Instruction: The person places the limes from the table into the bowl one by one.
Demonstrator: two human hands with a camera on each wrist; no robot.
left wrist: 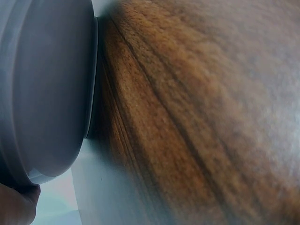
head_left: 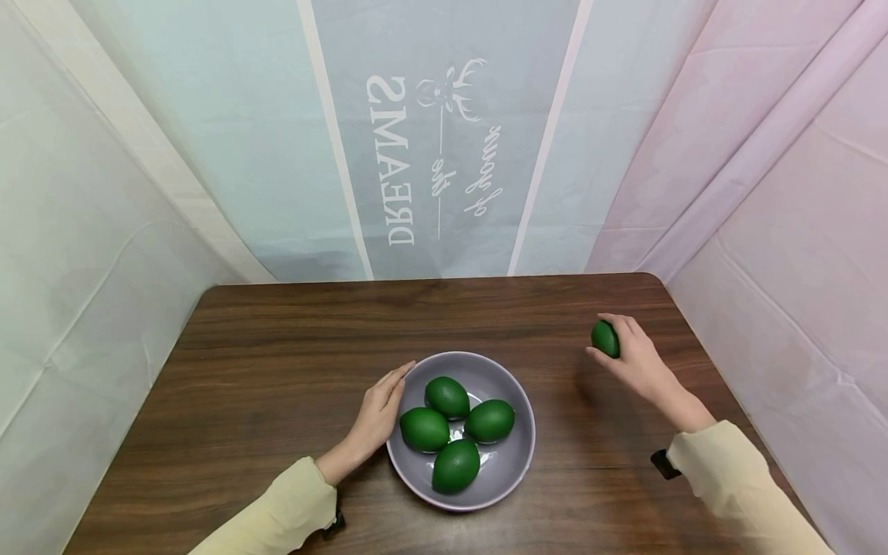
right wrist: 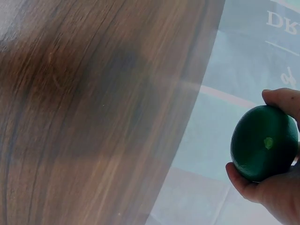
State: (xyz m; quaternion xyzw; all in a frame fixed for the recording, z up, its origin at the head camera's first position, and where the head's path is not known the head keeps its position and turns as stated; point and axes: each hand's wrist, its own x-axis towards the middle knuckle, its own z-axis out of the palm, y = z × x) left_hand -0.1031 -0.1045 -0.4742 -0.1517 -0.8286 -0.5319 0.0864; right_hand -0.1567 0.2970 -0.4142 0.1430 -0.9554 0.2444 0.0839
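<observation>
A grey bowl (head_left: 513, 470) stands on the table and holds several dark green limes (head_left: 455, 466). My left hand (head_left: 378, 407) rests against the bowl's left side, its fingers straight along the rim. In the left wrist view, the bowl's outer wall (left wrist: 51, 93) fills the left side, with a fingertip (left wrist: 18, 204) touching it below. Off to the right of the bowl, my right hand (head_left: 640, 362) grips another lime (head_left: 606, 338) between thumb and fingers, above the table. The right wrist view shows this lime (right wrist: 262, 143) end-on, a pale spot on its tip.
The dark wood-grain table (head_left: 277, 347) has rounded far corners. Behind it hangs a blue-grey cloth (head_left: 451, 154) with mirrored lettering. Pale cloth walls (head_left: 798, 270) enclose the left and right sides.
</observation>
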